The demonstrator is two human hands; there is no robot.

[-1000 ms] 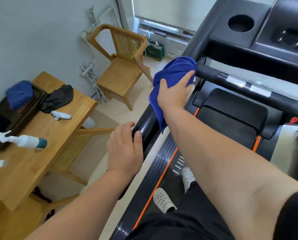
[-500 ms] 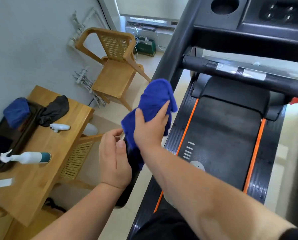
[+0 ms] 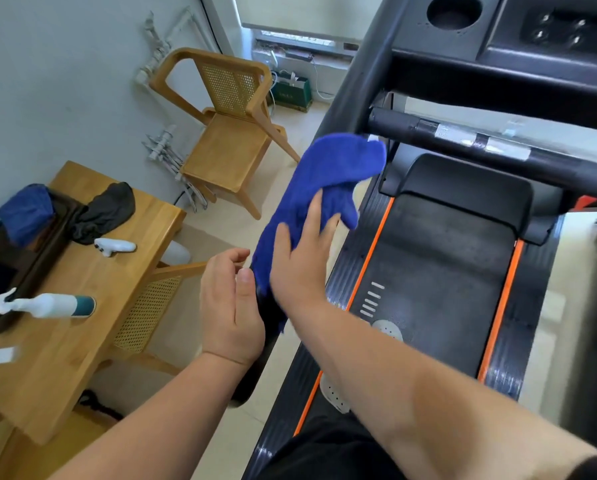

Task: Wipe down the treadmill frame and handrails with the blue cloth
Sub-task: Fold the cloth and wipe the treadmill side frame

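The blue cloth (image 3: 328,181) is draped along the treadmill's black left handrail (image 3: 255,372). My right hand (image 3: 300,261) lies flat on the cloth and presses it against the rail, fingers spread. Beside it, my left hand (image 3: 231,306) rests on the same rail just below the cloth, thumb on top and fingers loosely curled and apart. The cloth and both hands hide most of the rail. The black upright (image 3: 362,71) rises to the console (image 3: 518,36). A black crossbar (image 3: 497,147) with silver sensor strips runs across above the belt (image 3: 439,271).
A wooden table (image 3: 65,358) stands at the left with a spray bottle (image 3: 47,305), a white controller (image 3: 115,246), a dark cloth, a second blue cloth and a dark tray. A wooden chair (image 3: 227,147) stands by the wall. White shoes show on the belt.
My right hand has slid the blue cloth down the left handrail from the top corner toward me, close to my left hand. My left hand has loosened its grip on the rail.
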